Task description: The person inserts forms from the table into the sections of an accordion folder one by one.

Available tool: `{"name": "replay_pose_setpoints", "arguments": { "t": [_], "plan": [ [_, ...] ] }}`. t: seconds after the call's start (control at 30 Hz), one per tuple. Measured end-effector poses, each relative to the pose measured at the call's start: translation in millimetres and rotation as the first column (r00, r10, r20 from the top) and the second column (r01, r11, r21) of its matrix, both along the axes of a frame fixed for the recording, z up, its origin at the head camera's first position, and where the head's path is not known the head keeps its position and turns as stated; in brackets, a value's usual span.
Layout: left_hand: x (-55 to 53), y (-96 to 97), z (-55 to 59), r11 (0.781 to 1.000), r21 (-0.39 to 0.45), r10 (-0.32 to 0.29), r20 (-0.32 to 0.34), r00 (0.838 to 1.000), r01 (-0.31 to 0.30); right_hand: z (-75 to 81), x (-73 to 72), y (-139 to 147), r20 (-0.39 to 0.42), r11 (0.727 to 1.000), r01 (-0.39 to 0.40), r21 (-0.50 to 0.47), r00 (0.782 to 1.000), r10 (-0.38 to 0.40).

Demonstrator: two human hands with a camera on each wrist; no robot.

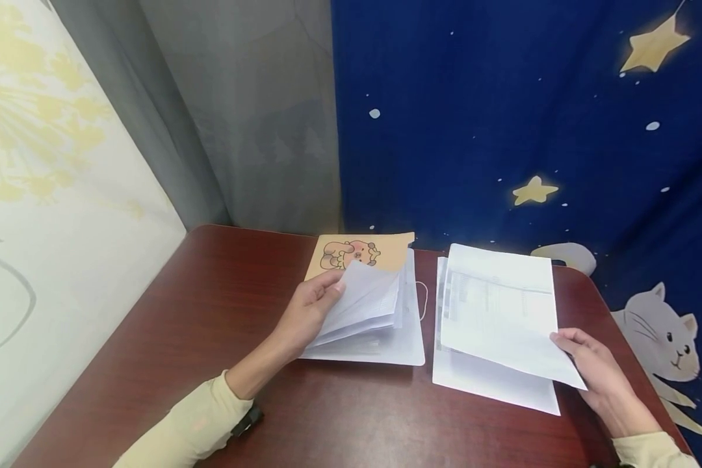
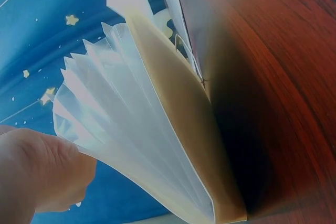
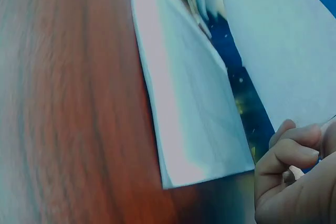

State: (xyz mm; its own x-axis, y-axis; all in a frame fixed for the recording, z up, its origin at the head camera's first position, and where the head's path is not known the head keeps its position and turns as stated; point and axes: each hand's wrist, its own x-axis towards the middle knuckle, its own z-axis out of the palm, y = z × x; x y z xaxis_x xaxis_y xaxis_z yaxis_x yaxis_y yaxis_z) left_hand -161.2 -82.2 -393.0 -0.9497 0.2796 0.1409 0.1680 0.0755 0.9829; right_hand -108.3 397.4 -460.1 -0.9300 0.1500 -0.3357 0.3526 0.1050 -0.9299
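Observation:
An accordion file folder [image 1: 409,344] stands fanned out on the table, its tan cover [image 1: 394,246] printed with a cartoon bear. My left hand [image 1: 304,315] pinches the near top edge of the folder between thumb and fingers. The left wrist view shows its translucent pockets [image 2: 131,108] spread apart, with my left hand [image 2: 44,171] at their outer edge. To the right, my right hand [image 1: 602,374] grips a printed paper sheet [image 1: 497,305] by its right edge. That sheet is raised and tilted above other white papers [image 1: 497,383], partly covering them.
A thin elastic loop [image 1: 426,300] sticks out from the folder's right side. The dark red wooden table [image 1: 210,312] meets a white wall [image 1: 47,247] on the left. Behind it hang a grey curtain [image 1: 257,117] and a blue star-patterned curtain [image 1: 444,143].

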Motion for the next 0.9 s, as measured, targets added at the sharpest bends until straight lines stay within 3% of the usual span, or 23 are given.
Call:
{"name": "replay_pose_setpoints", "arguments": {
  "t": [0.17,0.57,0.9],
  "plan": [
    [1.2,0.3,0.5,1.0,0.004,-0.006,0.005,1.0,0.006,8.0,-1.0,-4.9,-0.022,0.992,-0.03,-0.125,0.999,0.028],
    [2.6,-0.2,-0.4,1.0,-0.007,0.005,-0.009,1.0,-0.005,33.6,-0.8,-35.4,-0.041,0.962,-0.056,-0.268,0.998,0.046],
    [0.6,-1.3,-2.1,1.0,-0.01,0.001,-0.017,1.0,-0.001,45.4,-0.3,-59.7,-0.018,0.95,-0.051,-0.307,0.999,0.048]
  ]
}}
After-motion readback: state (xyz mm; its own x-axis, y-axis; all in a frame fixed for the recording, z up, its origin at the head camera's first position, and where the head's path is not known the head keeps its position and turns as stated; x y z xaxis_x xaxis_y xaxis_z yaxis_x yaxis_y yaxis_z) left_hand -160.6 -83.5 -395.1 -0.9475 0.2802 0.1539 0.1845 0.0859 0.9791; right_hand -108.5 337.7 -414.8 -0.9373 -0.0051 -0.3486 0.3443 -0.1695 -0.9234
